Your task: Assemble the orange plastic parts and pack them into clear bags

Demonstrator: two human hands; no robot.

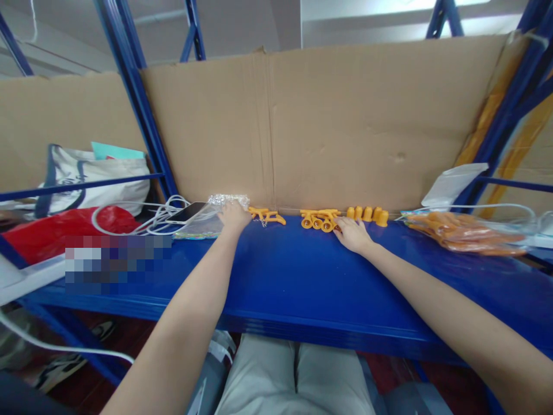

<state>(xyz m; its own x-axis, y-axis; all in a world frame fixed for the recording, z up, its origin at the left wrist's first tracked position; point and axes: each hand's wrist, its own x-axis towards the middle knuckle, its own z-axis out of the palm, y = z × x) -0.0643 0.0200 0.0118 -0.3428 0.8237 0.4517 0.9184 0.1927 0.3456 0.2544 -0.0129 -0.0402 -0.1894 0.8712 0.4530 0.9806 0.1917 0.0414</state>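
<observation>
My right hand (353, 235) reaches to the right end of a group of orange plastic pieces with round cup-like ends (317, 223), its fingers closed around the end piece. Shiny centres show inside the round ends. At the back of the shelf, my left hand (234, 215) is beside a small pile of curved orange plastic parts (268, 217) with a bit of metal chain among them. Its fingertips are hidden behind the back of the hand. Crinkled clear plastic (228, 200) lies just behind it. Several orange caps (366, 214) stand right of my right hand.
A clear bag of orange parts (466, 231) rests at the right. To the left are a phone (188, 212), white cables (159, 214), a red bag (78, 230) and a canvas tote (99, 173). Cardboard (345, 127) walls the back of the blue shelf (294, 276).
</observation>
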